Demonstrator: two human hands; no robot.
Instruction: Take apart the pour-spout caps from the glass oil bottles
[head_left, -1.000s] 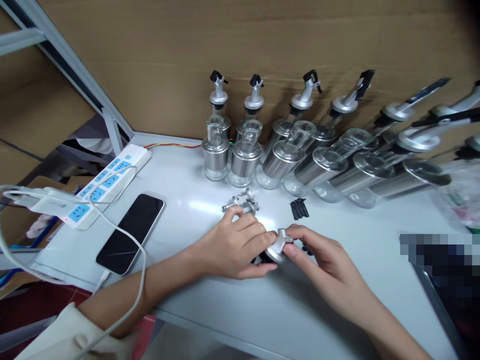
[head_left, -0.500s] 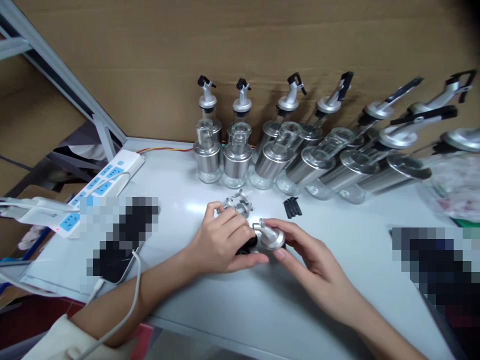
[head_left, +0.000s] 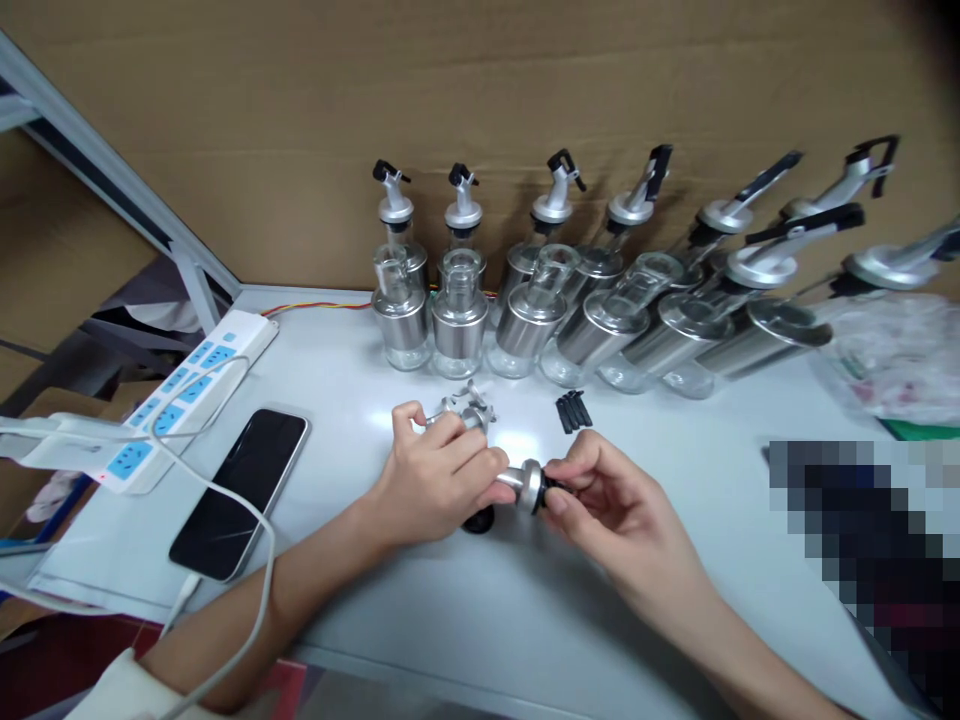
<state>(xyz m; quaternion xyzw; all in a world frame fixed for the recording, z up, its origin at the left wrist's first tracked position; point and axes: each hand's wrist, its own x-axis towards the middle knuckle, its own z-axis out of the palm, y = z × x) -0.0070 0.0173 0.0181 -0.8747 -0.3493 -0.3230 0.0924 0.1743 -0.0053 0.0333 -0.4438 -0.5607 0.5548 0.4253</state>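
Observation:
My left hand and my right hand meet over the white table, both closed on one small silver pourer cap held on its side between them. My left fingers pinch its metal spout end; my right fingertips pinch its black end. A black round piece lies on the table under my left hand. Behind my left hand sits a small heap of loose silver spouts. A little pile of black stoppers lies beyond my right hand.
Two rows of glass-and-steel oil bottles stand along the cardboard wall, the back ones fitted with pourers. A phone on a white cable and a power strip lie left. A plastic bag is at right.
The cap has been turned from disc-up to lying sideways, and my right fingers moved from under its disc to its black end. The view has shifted slightly to the right.

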